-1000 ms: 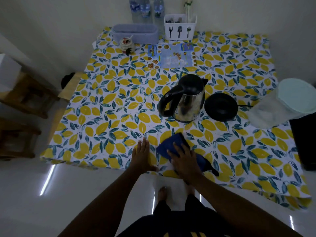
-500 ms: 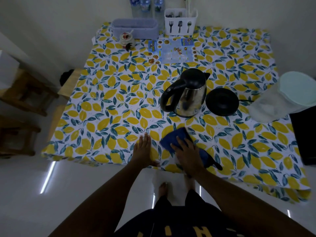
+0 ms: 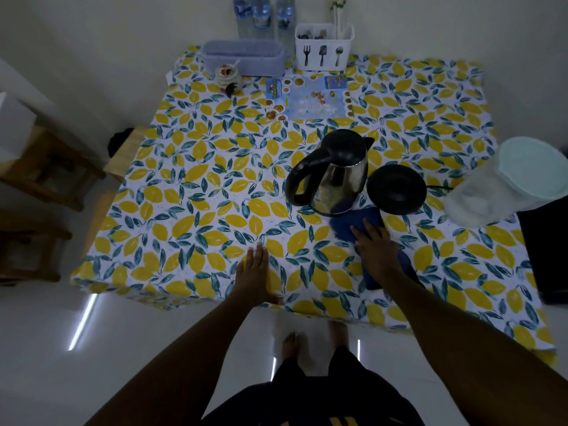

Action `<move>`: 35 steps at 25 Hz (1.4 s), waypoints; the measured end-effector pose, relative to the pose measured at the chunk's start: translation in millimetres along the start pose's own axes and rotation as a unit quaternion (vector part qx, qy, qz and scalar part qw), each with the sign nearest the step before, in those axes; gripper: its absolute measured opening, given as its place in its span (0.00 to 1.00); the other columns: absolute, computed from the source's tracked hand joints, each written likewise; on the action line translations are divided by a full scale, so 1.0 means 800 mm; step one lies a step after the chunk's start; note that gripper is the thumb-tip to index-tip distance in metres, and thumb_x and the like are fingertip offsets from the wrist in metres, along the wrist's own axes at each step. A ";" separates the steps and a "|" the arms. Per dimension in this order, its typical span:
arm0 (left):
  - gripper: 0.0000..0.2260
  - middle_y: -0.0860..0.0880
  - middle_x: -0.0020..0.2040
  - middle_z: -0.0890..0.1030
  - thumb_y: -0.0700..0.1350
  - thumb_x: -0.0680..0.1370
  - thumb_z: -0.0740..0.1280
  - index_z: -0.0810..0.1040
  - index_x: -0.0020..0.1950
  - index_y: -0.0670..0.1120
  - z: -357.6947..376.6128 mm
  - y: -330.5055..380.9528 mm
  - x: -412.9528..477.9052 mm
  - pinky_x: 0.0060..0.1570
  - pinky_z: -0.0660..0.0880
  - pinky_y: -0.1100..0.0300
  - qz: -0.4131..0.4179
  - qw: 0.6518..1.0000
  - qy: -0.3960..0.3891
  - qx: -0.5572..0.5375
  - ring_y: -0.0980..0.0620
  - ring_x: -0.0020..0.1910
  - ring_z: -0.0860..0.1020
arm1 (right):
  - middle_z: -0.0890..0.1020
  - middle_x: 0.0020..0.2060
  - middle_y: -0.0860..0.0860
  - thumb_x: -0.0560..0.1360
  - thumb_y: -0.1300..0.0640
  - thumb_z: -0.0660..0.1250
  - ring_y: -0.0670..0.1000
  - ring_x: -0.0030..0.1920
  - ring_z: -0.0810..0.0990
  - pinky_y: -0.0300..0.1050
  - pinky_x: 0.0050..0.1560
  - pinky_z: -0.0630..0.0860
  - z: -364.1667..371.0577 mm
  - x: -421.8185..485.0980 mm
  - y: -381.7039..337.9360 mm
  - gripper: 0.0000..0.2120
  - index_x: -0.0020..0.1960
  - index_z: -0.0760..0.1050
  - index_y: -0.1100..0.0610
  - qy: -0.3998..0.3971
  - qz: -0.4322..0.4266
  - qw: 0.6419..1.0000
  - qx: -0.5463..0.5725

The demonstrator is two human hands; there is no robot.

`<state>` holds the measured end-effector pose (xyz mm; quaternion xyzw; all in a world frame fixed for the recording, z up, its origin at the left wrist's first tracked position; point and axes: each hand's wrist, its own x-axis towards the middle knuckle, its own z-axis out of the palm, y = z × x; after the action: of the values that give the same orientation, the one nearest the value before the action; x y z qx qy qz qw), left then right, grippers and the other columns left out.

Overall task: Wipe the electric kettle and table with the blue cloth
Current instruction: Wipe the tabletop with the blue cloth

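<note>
The steel electric kettle (image 3: 335,176) with black lid and handle stands on the lemon-print table (image 3: 196,192), off its round black base (image 3: 396,189), which lies just to its right. The blue cloth (image 3: 356,222) is spread flat on the table, its far edge touching the kettle's foot. My right hand (image 3: 376,245) presses flat on the cloth, fingers spread. My left hand (image 3: 255,272) rests flat on the tablecloth near the front edge, holding nothing.
A white lidded container (image 3: 507,182) lies at the right edge. At the back stand a cutlery holder (image 3: 322,47), a grey basket (image 3: 242,59), water bottles (image 3: 264,13), a small jar (image 3: 227,76) and a leaflet (image 3: 307,98). Wooden stools (image 3: 40,179) are left of the table.
My right hand has slid the blue cloth away from me and to the right, up to the kettle's base. My left hand has stayed flat near the table's front edge.
</note>
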<state>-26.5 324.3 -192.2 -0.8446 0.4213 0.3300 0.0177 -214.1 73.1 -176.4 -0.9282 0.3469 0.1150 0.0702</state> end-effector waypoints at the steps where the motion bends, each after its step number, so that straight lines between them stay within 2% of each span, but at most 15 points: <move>1: 0.65 0.42 0.78 0.34 0.70 0.60 0.73 0.34 0.77 0.42 -0.001 0.001 0.000 0.75 0.44 0.39 -0.001 1.000 -0.001 0.003 0.39 0.77 0.34 | 0.54 0.78 0.53 0.81 0.53 0.59 0.62 0.73 0.57 0.66 0.63 0.69 -0.001 0.003 -0.008 0.26 0.76 0.55 0.46 -0.018 0.041 0.999 0.027; 3: 0.65 0.42 0.78 0.34 0.70 0.60 0.73 0.34 0.77 0.42 -0.002 0.001 -0.002 0.75 0.44 0.40 -0.002 1.000 0.000 0.005 0.39 0.77 0.34 | 0.56 0.77 0.54 0.79 0.53 0.60 0.63 0.72 0.59 0.67 0.62 0.68 0.011 -0.009 -0.040 0.27 0.75 0.56 0.45 -0.005 0.065 0.997 0.028; 6: 0.64 0.42 0.78 0.33 0.69 0.60 0.73 0.34 0.77 0.42 -0.002 0.002 -0.002 0.75 0.43 0.40 -0.003 1.000 -0.001 0.004 0.39 0.77 0.34 | 0.68 0.73 0.55 0.73 0.51 0.69 0.64 0.66 0.70 0.65 0.52 0.75 0.038 -0.070 -0.096 0.28 0.71 0.65 0.44 -0.004 -0.054 0.998 0.014; 8: 0.64 0.42 0.78 0.33 0.69 0.61 0.74 0.34 0.76 0.42 -0.003 0.003 -0.002 0.76 0.43 0.40 -0.004 1.000 -0.003 0.000 0.39 0.77 0.34 | 0.72 0.70 0.54 0.72 0.48 0.70 0.63 0.64 0.74 0.62 0.48 0.78 0.047 -0.092 -0.103 0.28 0.70 0.67 0.43 -0.016 -0.125 0.992 0.008; 11: 0.65 0.42 0.78 0.33 0.69 0.60 0.73 0.34 0.76 0.42 -0.002 0.002 0.000 0.75 0.43 0.40 -0.001 1.000 0.003 -0.002 0.39 0.77 0.34 | 0.65 0.75 0.54 0.76 0.50 0.65 0.62 0.69 0.68 0.64 0.57 0.73 0.038 -0.057 -0.087 0.27 0.73 0.61 0.41 -0.014 -0.174 0.984 -0.018; 14: 0.65 0.42 0.78 0.33 0.70 0.60 0.73 0.34 0.77 0.42 0.000 0.001 0.001 0.75 0.44 0.39 -0.003 1.000 -0.001 0.007 0.39 0.77 0.34 | 0.55 0.78 0.54 0.81 0.51 0.56 0.61 0.74 0.57 0.65 0.64 0.64 0.022 -0.007 -0.089 0.25 0.75 0.53 0.42 -0.028 -0.118 0.993 -0.007; 16: 0.64 0.42 0.78 0.32 0.69 0.61 0.74 0.34 0.77 0.43 -0.002 0.005 0.000 0.75 0.44 0.38 -0.010 1.000 -0.009 0.011 0.39 0.77 0.33 | 0.54 0.77 0.55 0.81 0.51 0.56 0.62 0.73 0.56 0.66 0.64 0.64 0.018 0.005 -0.098 0.25 0.76 0.53 0.43 -0.033 -0.077 0.996 0.011; 19: 0.60 0.42 0.78 0.32 0.66 0.64 0.74 0.35 0.77 0.46 -0.004 0.013 -0.003 0.75 0.45 0.37 -0.014 1.000 -0.023 -0.001 0.38 0.77 0.34 | 0.64 0.74 0.56 0.78 0.50 0.63 0.64 0.68 0.67 0.66 0.59 0.71 0.025 -0.033 -0.087 0.25 0.73 0.61 0.44 -0.014 -0.083 0.996 0.020; 22: 0.51 0.44 0.80 0.37 0.68 0.70 0.67 0.40 0.78 0.48 -0.001 0.028 -0.008 0.75 0.48 0.40 0.008 1.000 -0.003 -0.023 0.40 0.78 0.37 | 0.75 0.67 0.56 0.70 0.52 0.74 0.63 0.58 0.78 0.63 0.47 0.79 0.039 -0.088 -0.041 0.26 0.66 0.73 0.46 -0.010 -0.093 0.996 0.002; 24: 0.46 0.46 0.80 0.39 0.67 0.73 0.64 0.42 0.79 0.48 0.005 0.050 -0.007 0.75 0.48 0.40 0.045 0.999 0.018 -0.019 0.41 0.79 0.39 | 0.78 0.64 0.55 0.64 0.55 0.79 0.63 0.55 0.80 0.61 0.43 0.81 0.044 -0.110 -0.010 0.29 0.63 0.76 0.47 -0.021 -0.058 0.998 -0.021; 26: 0.42 0.47 0.81 0.41 0.64 0.75 0.63 0.44 0.79 0.48 0.009 0.084 -0.001 0.76 0.49 0.41 0.080 0.996 0.028 -0.011 0.43 0.79 0.40 | 0.78 0.64 0.56 0.64 0.57 0.79 0.63 0.56 0.79 0.62 0.43 0.81 0.040 -0.121 0.015 0.29 0.63 0.77 0.49 -0.038 -0.007 0.999 -0.029; 28: 0.40 0.48 0.81 0.42 0.62 0.77 0.63 0.44 0.79 0.47 0.010 0.125 0.010 0.76 0.50 0.42 0.113 0.993 0.023 -0.006 0.44 0.79 0.41 | 0.76 0.66 0.57 0.67 0.58 0.76 0.64 0.62 0.76 0.64 0.48 0.79 0.027 -0.125 0.045 0.27 0.65 0.75 0.50 -0.026 0.071 0.997 -0.003; 31: 0.39 0.48 0.80 0.40 0.61 0.78 0.61 0.42 0.79 0.48 0.008 0.181 0.027 0.77 0.48 0.43 0.149 0.989 0.003 0.005 0.44 0.79 0.39 | 0.68 0.72 0.59 0.72 0.58 0.71 0.66 0.67 0.69 0.66 0.57 0.73 0.009 -0.117 0.101 0.28 0.70 0.68 0.52 0.038 0.180 0.981 0.055; 33: 0.38 0.48 0.80 0.40 0.61 0.79 0.60 0.42 0.79 0.48 0.007 0.213 0.037 0.77 0.48 0.43 0.163 0.987 0.003 0.016 0.44 0.79 0.39 | 0.63 0.75 0.59 0.75 0.55 0.68 0.65 0.69 0.65 0.66 0.59 0.71 0.004 -0.114 0.136 0.28 0.73 0.64 0.52 0.048 0.205 0.975 0.065; 35: 0.37 0.49 0.80 0.39 0.60 0.79 0.60 0.42 0.79 0.48 0.006 0.237 0.043 0.76 0.47 0.42 0.171 0.985 0.012 0.018 0.45 0.79 0.38 | 0.54 0.78 0.57 0.79 0.45 0.58 0.62 0.75 0.57 0.66 0.66 0.64 0.016 -0.117 0.158 0.30 0.77 0.54 0.51 0.034 0.194 0.978 0.071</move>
<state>-151.4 179.8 -169.0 -0.7634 0.5659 0.3101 -0.0292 -368.2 39.7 -170.9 -0.8393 0.5298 0.0699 0.1000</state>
